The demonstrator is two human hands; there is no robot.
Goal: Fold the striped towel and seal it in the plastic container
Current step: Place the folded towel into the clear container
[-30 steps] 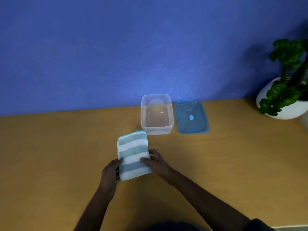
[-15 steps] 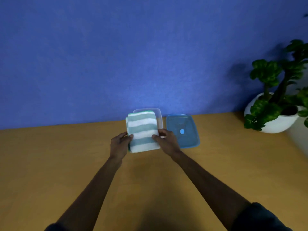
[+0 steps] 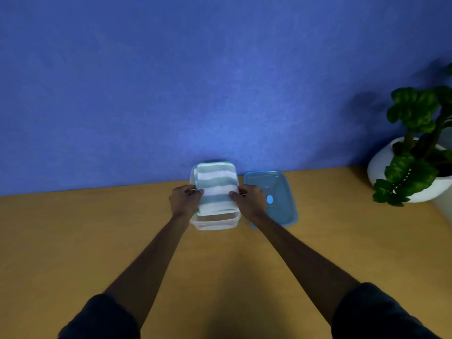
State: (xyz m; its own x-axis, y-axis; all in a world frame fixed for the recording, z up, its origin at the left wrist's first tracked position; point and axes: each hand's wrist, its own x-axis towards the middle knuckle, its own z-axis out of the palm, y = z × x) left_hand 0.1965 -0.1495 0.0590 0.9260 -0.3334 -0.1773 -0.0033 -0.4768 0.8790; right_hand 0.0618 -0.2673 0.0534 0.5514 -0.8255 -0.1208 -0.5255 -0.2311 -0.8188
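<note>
The folded green-and-white striped towel (image 3: 215, 189) sits over the mouth of the clear plastic container (image 3: 215, 222), which stands at the back of the table by the wall. My left hand (image 3: 184, 200) pinches the towel's left edge and my right hand (image 3: 249, 201) pinches its right edge. The towel's near end dips inside the container; its far end lies level with the far rim. The blue translucent lid (image 3: 278, 199) lies flat on the table just right of the container, partly behind my right hand.
A wooden table (image 3: 97, 241) meets a blue wall (image 3: 195, 94) just behind the container. A green plant in a white pot (image 3: 396, 167) stands at the far right.
Both hands lifted the folded towel off the table, carried it away from me, and now hold it over and partly in the container.
</note>
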